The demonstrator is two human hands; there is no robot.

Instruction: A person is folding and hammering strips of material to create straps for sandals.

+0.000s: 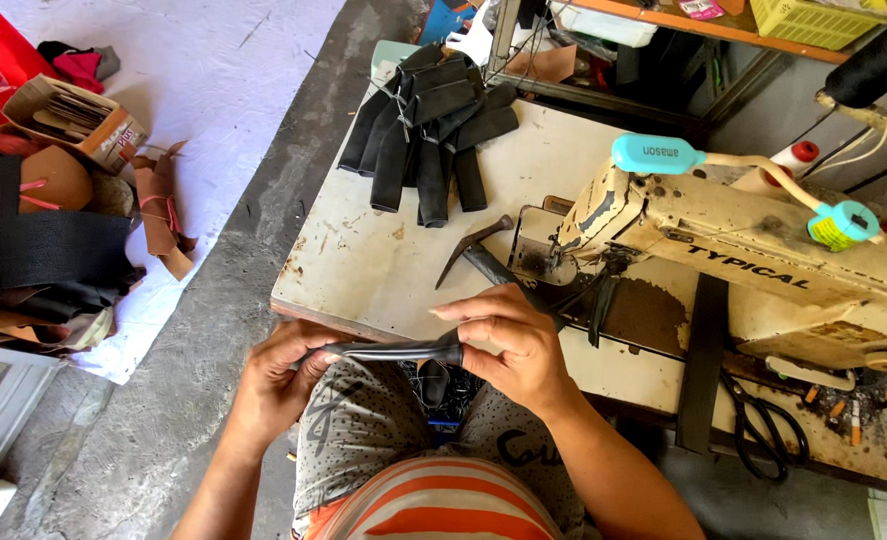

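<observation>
A narrow folded black leather strip is stretched between my two hands just in front of the worktable's near edge. My left hand grips its left end in a closed fist. At the strip's right end my right hand pinches it with thumb and fingers. Below the hands are my lap and a striped shirt.
A hammer lies on the worn white table, with a pile of black leather pieces behind it. A cream sewing machine fills the right side; scissors lie near it. Leather scraps and a box sit on the floor at left.
</observation>
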